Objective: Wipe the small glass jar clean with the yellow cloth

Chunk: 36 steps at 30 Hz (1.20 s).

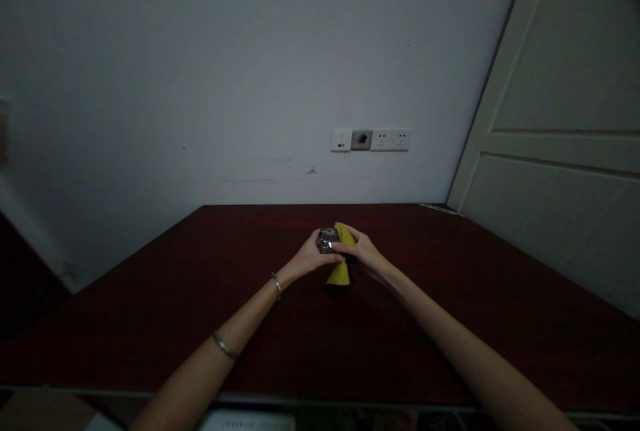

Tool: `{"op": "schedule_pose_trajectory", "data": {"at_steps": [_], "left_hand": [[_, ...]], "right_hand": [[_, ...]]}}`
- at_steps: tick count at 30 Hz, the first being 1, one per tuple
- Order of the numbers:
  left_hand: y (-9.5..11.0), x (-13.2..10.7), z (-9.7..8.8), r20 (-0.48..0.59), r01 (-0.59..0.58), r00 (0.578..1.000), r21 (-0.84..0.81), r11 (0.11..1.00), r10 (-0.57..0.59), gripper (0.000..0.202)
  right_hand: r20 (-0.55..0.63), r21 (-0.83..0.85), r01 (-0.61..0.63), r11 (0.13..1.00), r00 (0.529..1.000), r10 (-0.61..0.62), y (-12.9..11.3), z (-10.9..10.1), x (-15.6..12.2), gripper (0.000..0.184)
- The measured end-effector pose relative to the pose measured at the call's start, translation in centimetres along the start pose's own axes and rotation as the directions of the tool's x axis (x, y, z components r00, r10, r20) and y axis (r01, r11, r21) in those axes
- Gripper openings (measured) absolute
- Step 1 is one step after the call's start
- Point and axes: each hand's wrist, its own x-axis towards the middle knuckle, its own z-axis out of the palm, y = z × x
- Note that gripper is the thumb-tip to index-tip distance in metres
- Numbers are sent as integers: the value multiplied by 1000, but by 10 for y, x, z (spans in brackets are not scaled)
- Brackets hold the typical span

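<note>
Above the middle of a dark red table [240, 324], both my hands meet around a small shiny object [328, 239], clear or metallic like a glass; its exact kind is hard to make out in the dim light. My left hand [311, 255] grips it from the left, thumb along its lower side. On the other side, my right hand [364, 250] is closed on a yellow cloth [341, 274] and presses it against the object's right side. The cloth's lower end hangs down below the fingers. Two bracelets circle my left forearm.
Behind the table rises a pale wall with a row of sockets [381, 140]. A white panelled door [560, 171] stands at the right. A flat strip [442, 209] lies at the table's back right corner. Below the front edge a white object [253, 420] shows.
</note>
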Motion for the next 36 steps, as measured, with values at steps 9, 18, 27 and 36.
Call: {"op": "schedule_pose_trajectory", "data": {"at_steps": [9,18,27,36], "left_hand": [[-6,3,0,-121,-41,991,84,996,51,68],[-3,-1,4,-89,-57,994,-29,998,55,70],[3,-3,8,-101,-52,994,-30,998,49,67],[0,-4,9,-99,-58,994,-17,998,56,65]], "right_hand": [[53,-211,221,952,975,-215,-3,-5,3,55],[119,-302,454,838,891,-439,-7,-8,3,32],[75,-254,439,862,897,-435,-5,-11,4,29],[38,-253,391,885,918,-395,-8,-8,4,29]]}}
